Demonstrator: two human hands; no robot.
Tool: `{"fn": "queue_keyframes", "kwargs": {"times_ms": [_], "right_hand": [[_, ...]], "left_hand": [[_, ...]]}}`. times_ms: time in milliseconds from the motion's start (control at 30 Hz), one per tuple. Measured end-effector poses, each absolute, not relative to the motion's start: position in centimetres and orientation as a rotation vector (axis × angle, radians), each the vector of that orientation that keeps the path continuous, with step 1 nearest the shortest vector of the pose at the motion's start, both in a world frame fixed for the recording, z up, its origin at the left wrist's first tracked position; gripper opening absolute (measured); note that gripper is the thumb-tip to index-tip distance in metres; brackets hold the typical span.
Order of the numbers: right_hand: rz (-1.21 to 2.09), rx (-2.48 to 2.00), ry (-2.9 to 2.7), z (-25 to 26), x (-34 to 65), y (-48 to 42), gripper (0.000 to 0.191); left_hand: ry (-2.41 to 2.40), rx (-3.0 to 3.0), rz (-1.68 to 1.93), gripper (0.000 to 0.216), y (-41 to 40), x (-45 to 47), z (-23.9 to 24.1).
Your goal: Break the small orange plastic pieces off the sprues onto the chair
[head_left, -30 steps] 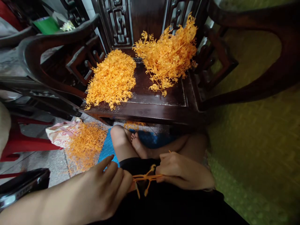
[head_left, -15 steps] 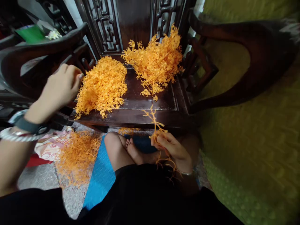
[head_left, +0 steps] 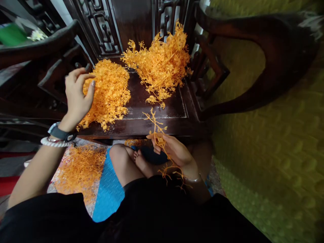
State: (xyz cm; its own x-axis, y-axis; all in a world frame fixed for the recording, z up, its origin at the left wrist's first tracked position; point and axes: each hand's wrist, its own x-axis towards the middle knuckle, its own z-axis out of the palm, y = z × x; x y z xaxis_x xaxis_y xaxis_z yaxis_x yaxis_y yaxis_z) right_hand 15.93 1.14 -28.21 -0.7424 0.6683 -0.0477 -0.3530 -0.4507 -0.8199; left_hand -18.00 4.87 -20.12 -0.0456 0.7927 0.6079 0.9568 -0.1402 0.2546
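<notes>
My left hand (head_left: 79, 90) hovers at the left side of a heap of small orange plastic-looking sprigs (head_left: 111, 91) on the wooden seat. Its fingers are curved and apart, with nothing visible between them. My right hand (head_left: 178, 150) is above my lap, just in front of the seat's edge. An orange branched stem (head_left: 155, 125) rests across its loosely closed fingers. The stem's upper twigs point toward the seat, and its lower twigs hang below the palm.
A taller bunch of orange sprigs on stems (head_left: 164, 62) lies at the seat's back right. The dark wooden chair (head_left: 152, 126) has curved arms on both sides. Bare orange stems (head_left: 82, 168) lie heaped on the floor at left, beside a blue mat (head_left: 108, 192).
My left hand has moved right and its fingers have spread. My right hand has turned and loosened, showing more of the stem. The view has shifted slightly right.
</notes>
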Motion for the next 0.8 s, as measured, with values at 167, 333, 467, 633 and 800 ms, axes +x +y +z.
{"fn": "queue_keyframes", "kwargs": {"times_ms": [167,333,467,633,800], "right_hand": [[2.151,-0.495,-1.043,-27.8,14.4,0.2,0.038],[2.13,-0.499,-0.897,-27.4,13.5,-1.9,0.034],[2.11,-0.51,-0.889,-27.7,13.5,-3.0,0.025],[2.204,-0.516,-0.944,-28.2,13.3,-3.3,0.025],[2.087,-0.596,-0.912,-28.6,12.7,-3.7,0.029]], "left_hand": [[-1.229,-2.489,-0.781,0.016,-1.0,-8.1,-18.7],[-1.169,-2.812,-0.365,0.029,-3.7,-2.0,-20.2],[-1.4,-2.866,-0.327,0.025,-3.6,-1.4,-20.7],[-1.4,-2.976,-0.251,0.022,-3.6,-2.7,-19.9],[-1.448,-2.825,-0.319,0.031,-4.0,-4.2,-19.6]]}}
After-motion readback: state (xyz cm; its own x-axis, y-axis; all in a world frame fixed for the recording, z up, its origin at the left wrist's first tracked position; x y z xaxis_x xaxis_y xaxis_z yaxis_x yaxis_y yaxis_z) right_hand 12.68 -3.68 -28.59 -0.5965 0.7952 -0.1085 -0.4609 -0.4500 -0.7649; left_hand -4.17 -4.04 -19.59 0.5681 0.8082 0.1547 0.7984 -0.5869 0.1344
